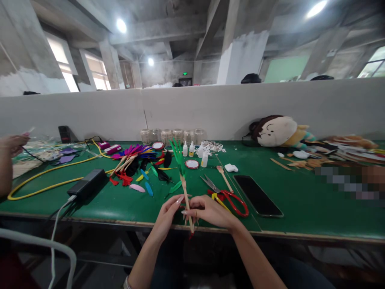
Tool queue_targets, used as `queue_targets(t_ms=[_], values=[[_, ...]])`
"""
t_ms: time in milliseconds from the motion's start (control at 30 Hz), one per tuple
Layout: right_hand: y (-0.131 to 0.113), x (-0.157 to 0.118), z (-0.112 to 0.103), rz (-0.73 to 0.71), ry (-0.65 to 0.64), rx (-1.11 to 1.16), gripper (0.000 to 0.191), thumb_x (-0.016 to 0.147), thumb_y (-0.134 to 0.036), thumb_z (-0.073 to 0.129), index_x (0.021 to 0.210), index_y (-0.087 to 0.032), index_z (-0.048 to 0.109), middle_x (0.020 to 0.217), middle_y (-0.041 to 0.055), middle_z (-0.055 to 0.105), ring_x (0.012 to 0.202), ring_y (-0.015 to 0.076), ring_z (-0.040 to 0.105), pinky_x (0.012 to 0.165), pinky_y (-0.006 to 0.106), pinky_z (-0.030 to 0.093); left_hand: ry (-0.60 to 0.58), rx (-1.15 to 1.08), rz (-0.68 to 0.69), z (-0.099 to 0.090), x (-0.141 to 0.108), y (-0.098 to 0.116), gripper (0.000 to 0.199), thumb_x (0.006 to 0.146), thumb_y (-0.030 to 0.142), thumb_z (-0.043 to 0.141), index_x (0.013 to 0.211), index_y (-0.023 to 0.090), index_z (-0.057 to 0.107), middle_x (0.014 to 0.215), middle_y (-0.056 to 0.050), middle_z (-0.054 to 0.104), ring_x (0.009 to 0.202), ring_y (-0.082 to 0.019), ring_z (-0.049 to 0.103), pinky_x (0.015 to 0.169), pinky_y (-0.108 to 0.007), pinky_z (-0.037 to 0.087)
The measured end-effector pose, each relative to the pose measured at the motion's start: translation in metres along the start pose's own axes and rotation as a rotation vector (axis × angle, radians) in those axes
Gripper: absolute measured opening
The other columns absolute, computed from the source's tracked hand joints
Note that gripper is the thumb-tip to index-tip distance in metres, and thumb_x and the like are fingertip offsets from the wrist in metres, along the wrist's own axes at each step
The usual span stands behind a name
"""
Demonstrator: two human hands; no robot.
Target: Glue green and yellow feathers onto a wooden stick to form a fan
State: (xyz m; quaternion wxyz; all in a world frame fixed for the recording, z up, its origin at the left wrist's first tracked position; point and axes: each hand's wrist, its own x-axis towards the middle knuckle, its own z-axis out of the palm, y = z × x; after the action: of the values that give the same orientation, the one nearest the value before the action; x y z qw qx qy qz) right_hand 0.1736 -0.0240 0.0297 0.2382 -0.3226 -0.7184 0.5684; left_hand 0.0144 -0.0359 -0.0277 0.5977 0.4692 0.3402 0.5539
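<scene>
**Where are the hands?**

The left hand (164, 218) and right hand (210, 211) meet just above the front edge of a green-topped table (285, 208). Both are closed, with their fingers pinching a slim wooden stick (187, 204) between them.

**How does the stick stand?**

It is tilted, its top leaning away from the person. Green feathers (178, 156) fan out from the top, and a small red piece shows at the lower tip, below the hands.

**What lies closest?**

Just right of the right hand are red-handled scissors (228, 199), with a black smartphone (258, 195) lying face up beyond them. To the left, loose dyed feathers (132, 154) in red, purple, blue and black are scattered across the table.

**And farther out?**

Small white glue bottles (191, 149) stand before a row of clear glass jars (173, 135) along the back. A plush doll (278, 131) lies at the back right, and a black power adapter (86, 184) sits near a yellow cable (45, 176). At the far left, a co-worker's hand (13, 144) is raised above the table.
</scene>
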Motion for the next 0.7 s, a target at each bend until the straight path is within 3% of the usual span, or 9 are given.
queue_targets(t_ms=[233,500,600,700], values=[[0.007,0.006,0.003,-0.029,-0.116,0.005,0.034,0.074,-0.046,0.057,0.075,-0.012,0.064,0.071,0.0029,0.062,0.064,0.0126,0.053,0.064,0.026,0.043,-0.038,0.176,0.052,0.002,-0.002,0.008,0.028,0.072,0.037,0.06,0.09,0.017,0.068,0.1,-0.006,0.065,0.098,-0.022,0.055,0.087,-0.031,0.041],[0.004,0.002,-0.004,0.0,-0.057,0.045,0.034,0.077,-0.045,0.054,0.083,-0.013,0.061,0.074,0.0029,0.061,0.067,0.0125,0.054,0.062,0.024,0.041,-0.067,0.228,0.099,-0.004,-0.002,0.007,0.037,0.077,0.042,0.053,0.105,0.018,0.058,0.098,-0.006,0.062,0.094,-0.02,0.055,0.084,-0.031,0.042],[-0.001,-0.002,-0.009,0.02,0.015,0.029,0.034,0.076,-0.047,0.055,0.081,-0.013,0.06,0.073,0.0027,0.061,0.064,0.0114,0.053,0.059,0.023,0.04,0.08,0.485,0.186,-0.014,0.005,0.009,0.033,0.081,0.043,0.045,0.099,0.017,0.055,0.089,-0.005,0.059,0.082,-0.017,0.055,0.075,-0.03,0.044],[-0.006,-0.005,-0.013,0.045,0.064,-0.002,0.036,0.075,-0.049,0.055,0.08,-0.013,0.059,0.073,0.0026,0.061,0.06,0.0108,0.051,0.056,0.022,0.04,0.205,0.993,0.324,-0.026,0.019,0.013,0.03,0.08,0.042,0.047,0.096,0.017,0.053,0.084,-0.005,0.054,0.078,-0.019,0.053,0.073,-0.033,0.044]])
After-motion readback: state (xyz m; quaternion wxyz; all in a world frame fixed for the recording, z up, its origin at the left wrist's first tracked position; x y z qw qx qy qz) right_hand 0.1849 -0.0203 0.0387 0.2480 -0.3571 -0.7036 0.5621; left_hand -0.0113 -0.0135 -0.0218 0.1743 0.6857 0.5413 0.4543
